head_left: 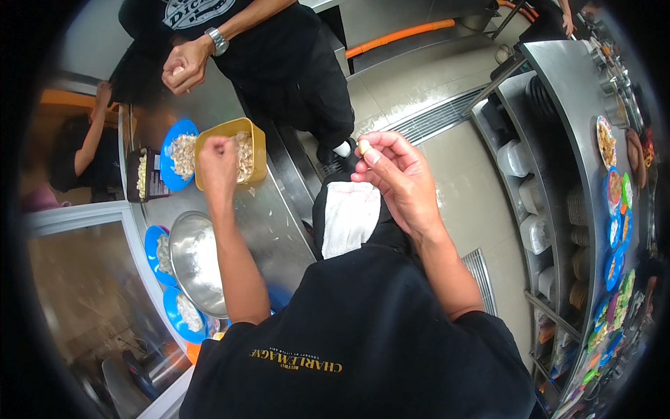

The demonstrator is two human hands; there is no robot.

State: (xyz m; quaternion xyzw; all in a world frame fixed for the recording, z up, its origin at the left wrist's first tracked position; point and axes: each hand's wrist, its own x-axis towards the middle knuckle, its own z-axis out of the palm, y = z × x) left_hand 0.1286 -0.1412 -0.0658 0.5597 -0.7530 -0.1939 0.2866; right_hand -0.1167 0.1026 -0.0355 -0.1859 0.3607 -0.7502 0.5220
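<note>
Garlic clove [363,146], small and pale, sits pinched between the thumb and fingertips of my right hand [394,178], raised in front of my chest and well apart from the bench [269,223]. My left hand [218,166] is stretched out over the bench, its fingers curled shut on something too small for me to make out, hovering at the near rim of the yellow tub [257,148] of pale peeled pieces.

Just left of that hand lies a blue plate [167,150] heaped with more pale pieces, and beyond it a dark tray [150,174]. Below my left forearm stands a steel bowl [195,262], with two more blue plates [150,244] tucked at its left side. A white cloth [349,216] lies on my dark apron, under my right hand.

Past the tub, a second person in black stands close against the bench, with both hands [185,66] clasped together and a metal watch [218,40] on one wrist. Far to the right of my right hand, a steel shelf [558,91] carries stacked containers and coloured plates of food.
</note>
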